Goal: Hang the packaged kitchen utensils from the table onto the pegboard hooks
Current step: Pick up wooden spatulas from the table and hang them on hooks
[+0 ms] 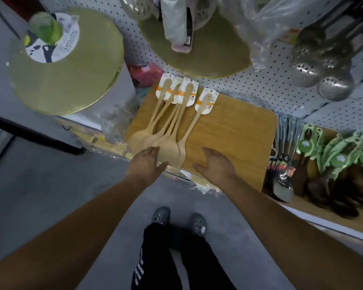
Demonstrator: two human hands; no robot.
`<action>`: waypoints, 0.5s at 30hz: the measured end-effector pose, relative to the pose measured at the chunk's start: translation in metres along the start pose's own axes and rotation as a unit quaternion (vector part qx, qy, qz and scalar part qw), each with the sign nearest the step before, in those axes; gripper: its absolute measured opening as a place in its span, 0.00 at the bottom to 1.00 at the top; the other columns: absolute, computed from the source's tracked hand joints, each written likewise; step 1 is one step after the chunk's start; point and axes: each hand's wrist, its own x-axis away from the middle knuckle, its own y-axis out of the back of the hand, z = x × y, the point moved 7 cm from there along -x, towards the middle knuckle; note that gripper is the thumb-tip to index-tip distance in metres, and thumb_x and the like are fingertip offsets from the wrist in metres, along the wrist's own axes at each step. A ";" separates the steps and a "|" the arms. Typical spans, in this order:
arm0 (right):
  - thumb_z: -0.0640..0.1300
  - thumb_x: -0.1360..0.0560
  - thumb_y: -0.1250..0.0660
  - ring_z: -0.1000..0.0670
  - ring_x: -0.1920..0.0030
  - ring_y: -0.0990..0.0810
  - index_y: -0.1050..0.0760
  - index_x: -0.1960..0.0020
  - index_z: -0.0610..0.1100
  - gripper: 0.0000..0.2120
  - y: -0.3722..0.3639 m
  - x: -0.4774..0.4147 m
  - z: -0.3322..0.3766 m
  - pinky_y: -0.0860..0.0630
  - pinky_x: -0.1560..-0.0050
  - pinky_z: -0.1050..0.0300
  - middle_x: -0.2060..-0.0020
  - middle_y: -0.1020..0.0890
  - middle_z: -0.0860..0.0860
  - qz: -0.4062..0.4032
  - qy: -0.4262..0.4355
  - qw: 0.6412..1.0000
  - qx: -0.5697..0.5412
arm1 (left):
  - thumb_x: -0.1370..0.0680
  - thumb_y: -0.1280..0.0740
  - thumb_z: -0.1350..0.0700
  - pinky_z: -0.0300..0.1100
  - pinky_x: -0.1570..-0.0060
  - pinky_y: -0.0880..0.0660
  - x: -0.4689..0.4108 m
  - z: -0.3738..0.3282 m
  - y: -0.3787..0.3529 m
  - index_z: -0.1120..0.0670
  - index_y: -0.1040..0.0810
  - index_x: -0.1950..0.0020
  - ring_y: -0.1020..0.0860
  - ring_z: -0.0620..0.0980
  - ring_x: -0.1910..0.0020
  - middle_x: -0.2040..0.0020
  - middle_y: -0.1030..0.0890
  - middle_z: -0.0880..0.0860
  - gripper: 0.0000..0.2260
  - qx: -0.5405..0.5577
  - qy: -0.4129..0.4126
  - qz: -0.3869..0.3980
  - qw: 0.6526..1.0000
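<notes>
**Reaching for the spoons**

Packaged spoons (168,146) lie fanned on the surface (228,130), cards toward the far pegboard (245,88). The left grip (147,162), fingers straight, is at the near bowls; contact unclear. The right grip (215,164) hovers spread, holding nothing. Likely the pickup step: next, pinch one spoon and lift its card to a hook.

Grey floor (40,181), dim indoor light
</notes>
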 end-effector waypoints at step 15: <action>0.53 0.24 0.28 0.47 0.35 0.23 0.28 0.29 0.41 0.28 -0.022 -0.142 0.035 0.28 0.39 0.60 0.36 0.20 0.46 -0.069 -0.138 0.951 -0.269 | 0.24 0.33 0.49 0.51 0.48 0.24 -0.157 0.082 0.007 0.57 0.24 0.39 0.23 0.62 0.45 0.42 0.23 0.60 0.17 0.099 -0.013 -0.035 0.994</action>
